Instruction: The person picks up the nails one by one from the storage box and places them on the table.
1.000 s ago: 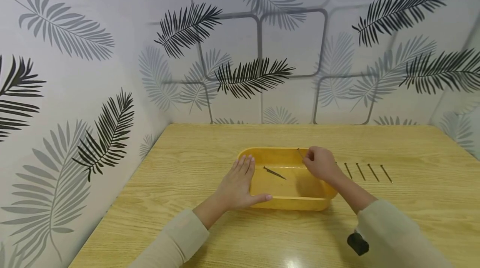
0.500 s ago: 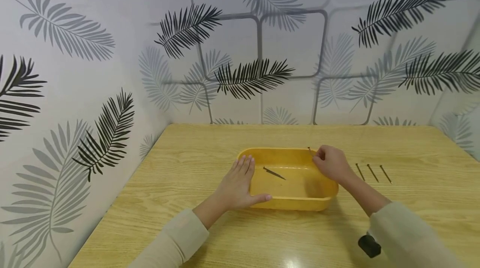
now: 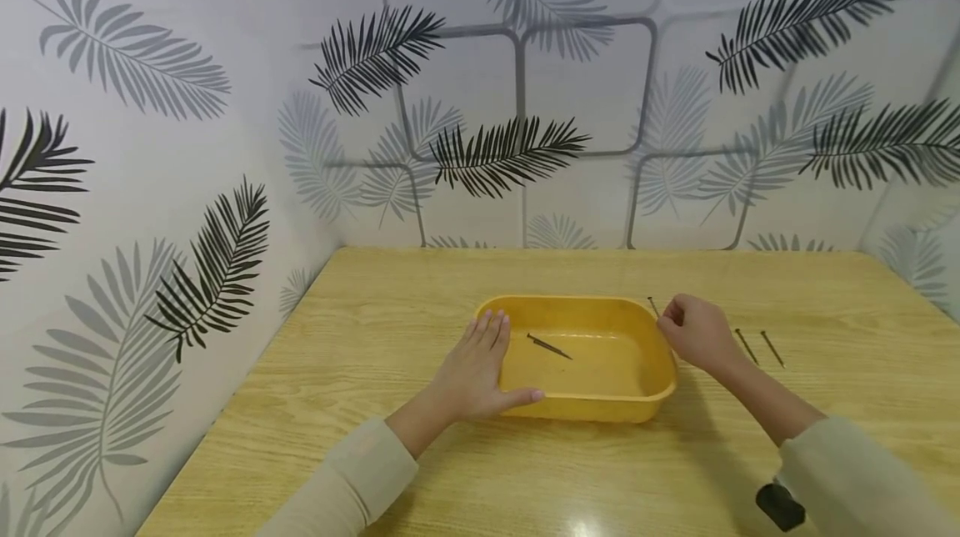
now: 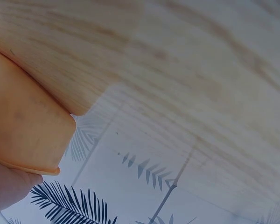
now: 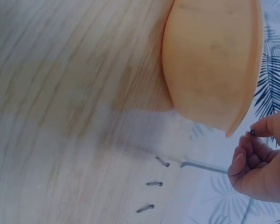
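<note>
My right hand (image 3: 699,334) pinches a thin dark screw (image 3: 652,306) between thumb and forefinger, just beyond the right rim of a yellow plastic tray (image 3: 600,398). Only the tip of that screw (image 5: 252,132) shows in the right wrist view, below the corner of the tray (image 5: 214,60). My left hand (image 3: 468,374) rests on the tray's left end, fingers straight over the rim and thumb along the front edge. Inside the tray lie what look like two overlapping screws (image 3: 550,346).
Right of the tray, more screws (image 3: 747,347) lie in a row on the wooden table (image 3: 525,470); my right hand and forearm cover part of it. Three row screws (image 5: 154,184) show in the right wrist view. A leaf-patterned wall (image 3: 480,78) stands behind the table.
My right hand has moved rightward from above the tray's right part to past its rim, carrying the screw. It now covers more of the row. My left hand and the tray have stayed put.
</note>
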`<state>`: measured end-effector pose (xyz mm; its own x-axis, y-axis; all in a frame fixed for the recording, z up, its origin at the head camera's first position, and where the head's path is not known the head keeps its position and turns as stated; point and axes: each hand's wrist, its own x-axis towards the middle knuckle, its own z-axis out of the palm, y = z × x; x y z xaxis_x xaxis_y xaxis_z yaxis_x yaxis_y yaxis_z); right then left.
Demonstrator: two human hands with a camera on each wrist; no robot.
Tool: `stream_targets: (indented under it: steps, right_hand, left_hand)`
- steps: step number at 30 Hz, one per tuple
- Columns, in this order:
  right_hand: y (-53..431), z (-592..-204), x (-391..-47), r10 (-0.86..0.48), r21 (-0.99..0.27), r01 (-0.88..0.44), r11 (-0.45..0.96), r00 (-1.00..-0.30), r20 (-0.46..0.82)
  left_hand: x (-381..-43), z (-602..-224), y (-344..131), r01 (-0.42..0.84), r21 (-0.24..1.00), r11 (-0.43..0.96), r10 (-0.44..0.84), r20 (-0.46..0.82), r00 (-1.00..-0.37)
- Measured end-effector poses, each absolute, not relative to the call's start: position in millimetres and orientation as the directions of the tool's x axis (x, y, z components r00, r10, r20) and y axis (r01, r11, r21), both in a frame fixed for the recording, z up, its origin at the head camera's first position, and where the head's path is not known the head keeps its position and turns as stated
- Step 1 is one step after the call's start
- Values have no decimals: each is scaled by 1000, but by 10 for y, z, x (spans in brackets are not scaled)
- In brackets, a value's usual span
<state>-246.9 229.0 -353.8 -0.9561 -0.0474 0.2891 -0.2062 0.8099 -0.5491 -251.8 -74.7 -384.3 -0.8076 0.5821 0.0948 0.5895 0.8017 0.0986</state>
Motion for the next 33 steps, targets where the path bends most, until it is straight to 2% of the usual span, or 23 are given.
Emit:
stream_targets:
  steps: [9,33]
  right_hand:
    - [2414,-3575,-2399,-43,-560,-178,809,-968,246]
    - [2627,-3734,-2259,-29,-526,-167,834,-965,260]
  left_hand:
    - [-2514,-3836,-743,591,88,802,584,97,-806]
    - [-2500,-3813,-743,590,94,802,583,96,-807]
